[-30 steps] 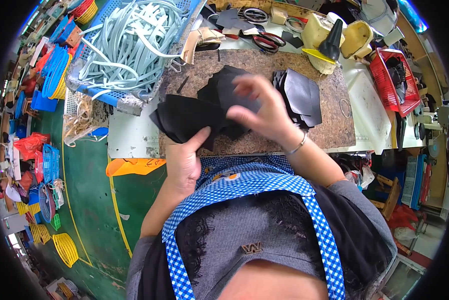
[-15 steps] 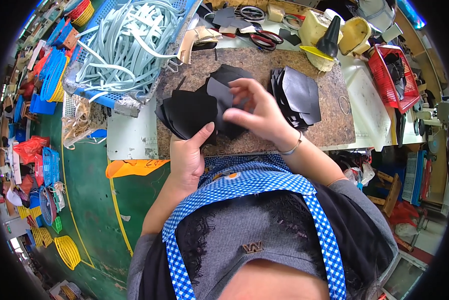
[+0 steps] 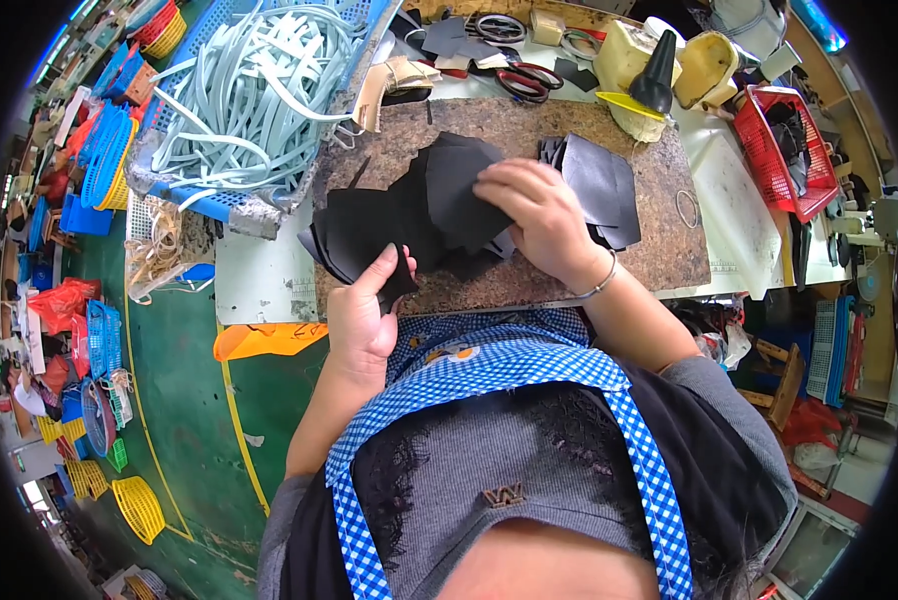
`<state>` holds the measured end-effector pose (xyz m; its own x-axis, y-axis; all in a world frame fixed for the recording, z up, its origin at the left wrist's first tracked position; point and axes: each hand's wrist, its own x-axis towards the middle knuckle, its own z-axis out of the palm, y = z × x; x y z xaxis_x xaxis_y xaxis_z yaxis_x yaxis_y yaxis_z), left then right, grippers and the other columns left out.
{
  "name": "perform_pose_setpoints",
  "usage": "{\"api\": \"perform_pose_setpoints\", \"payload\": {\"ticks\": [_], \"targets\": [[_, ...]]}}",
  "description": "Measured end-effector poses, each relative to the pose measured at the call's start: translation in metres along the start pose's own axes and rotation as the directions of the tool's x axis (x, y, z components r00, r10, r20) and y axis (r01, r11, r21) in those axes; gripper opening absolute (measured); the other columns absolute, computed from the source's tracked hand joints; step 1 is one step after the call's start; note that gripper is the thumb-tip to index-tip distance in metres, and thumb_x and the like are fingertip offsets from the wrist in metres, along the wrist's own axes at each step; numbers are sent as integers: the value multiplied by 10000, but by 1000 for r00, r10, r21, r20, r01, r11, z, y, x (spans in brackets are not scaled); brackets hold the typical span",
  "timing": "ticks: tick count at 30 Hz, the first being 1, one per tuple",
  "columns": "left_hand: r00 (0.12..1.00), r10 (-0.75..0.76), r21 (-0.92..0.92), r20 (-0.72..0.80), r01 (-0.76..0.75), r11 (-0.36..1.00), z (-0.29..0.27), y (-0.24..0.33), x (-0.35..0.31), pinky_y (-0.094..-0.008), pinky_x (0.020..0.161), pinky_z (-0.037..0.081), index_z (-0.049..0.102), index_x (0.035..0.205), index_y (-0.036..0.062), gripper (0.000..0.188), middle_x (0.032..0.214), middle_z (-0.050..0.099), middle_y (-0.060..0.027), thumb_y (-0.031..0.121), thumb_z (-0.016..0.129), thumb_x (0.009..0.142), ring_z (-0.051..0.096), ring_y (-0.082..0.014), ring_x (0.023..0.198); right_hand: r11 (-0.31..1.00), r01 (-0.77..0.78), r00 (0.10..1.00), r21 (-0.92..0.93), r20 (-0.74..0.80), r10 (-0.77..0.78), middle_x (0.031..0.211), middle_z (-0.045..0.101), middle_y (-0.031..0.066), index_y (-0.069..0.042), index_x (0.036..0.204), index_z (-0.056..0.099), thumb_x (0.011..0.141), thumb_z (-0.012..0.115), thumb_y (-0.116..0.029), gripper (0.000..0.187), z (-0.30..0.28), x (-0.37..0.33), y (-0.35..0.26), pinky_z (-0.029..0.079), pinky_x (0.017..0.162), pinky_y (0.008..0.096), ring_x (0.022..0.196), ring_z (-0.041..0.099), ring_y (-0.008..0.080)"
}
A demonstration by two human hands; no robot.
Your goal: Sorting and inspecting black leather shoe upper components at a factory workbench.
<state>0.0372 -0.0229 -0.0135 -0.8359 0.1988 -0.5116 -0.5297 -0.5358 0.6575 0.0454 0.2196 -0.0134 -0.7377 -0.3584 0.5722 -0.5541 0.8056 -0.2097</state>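
Note:
My left hand (image 3: 361, 318) grips a fanned stack of black leather-like pieces (image 3: 364, 225), its thumb pressed on top near the lower edge. To the right of that stack, my right hand (image 3: 547, 222) has its fingers over the right edge of another black cut piece (image 3: 461, 195); its thumb is hidden underneath. More black pieces lie beneath this one and overlap the left stack. A separate pile of black pieces (image 3: 599, 185) rests just beyond my right hand, partly covered by it. All of this is on or above a worn brown board (image 3: 659, 225).
A blue basket (image 3: 214, 200) full of pale strips stands at the far left. Scissors (image 3: 529, 82) and scraps lie at the back. Yellowed containers (image 3: 709, 70), a black cone-shaped object (image 3: 656, 80) and a red basket (image 3: 789, 150) are at the far right. A rubber band (image 3: 687, 208) lies on the board.
My right hand has come down from a raised, spread pose onto the edge of a black piece, which now lies over the middle pieces. My left hand has shifted slightly left and down.

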Motion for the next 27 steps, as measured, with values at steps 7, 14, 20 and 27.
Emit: {"api": "perform_pose_setpoints", "payload": {"ticks": [7,14,20,27], "targets": [[967,175,156,186,-205,966,8,-16,-6,-301,832,486,603,1108,18,341,1046,644,-65,-24,690,780,610,-176,953,841,-198,978,503,44,204,1264,499,162,17,1212,525,626,839,-371,770,-20,1,-32,370,995,383,1200,475,289],[975,123,-31,184,-120,992,23,-3,-10,-352,834,505,533,1212,21,374,1086,627,-101,54,628,852,618,-234,952,21,-440,645,898,300,703,855,649,8,-5,961,617,863,664,-112,153,2,7,-42,487,618,199,745,589,48],[960,226,182,166,-255,950,8,-5,-5,-317,835,507,566,1152,-65,326,1096,627,-128,32,629,847,624,-203,954,-367,-456,748,811,572,336,1042,643,78,7,1106,578,807,669,9,313,-10,5,-52,483,897,291,960,615,143],[956,142,27,258,-154,988,16,-7,-10,-285,772,541,594,1130,-34,322,1063,646,-119,8,659,817,651,-178,898,-184,-477,711,860,500,494,742,587,-52,-74,779,527,806,703,-13,189,21,4,-54,437,585,152,706,565,6]]}}
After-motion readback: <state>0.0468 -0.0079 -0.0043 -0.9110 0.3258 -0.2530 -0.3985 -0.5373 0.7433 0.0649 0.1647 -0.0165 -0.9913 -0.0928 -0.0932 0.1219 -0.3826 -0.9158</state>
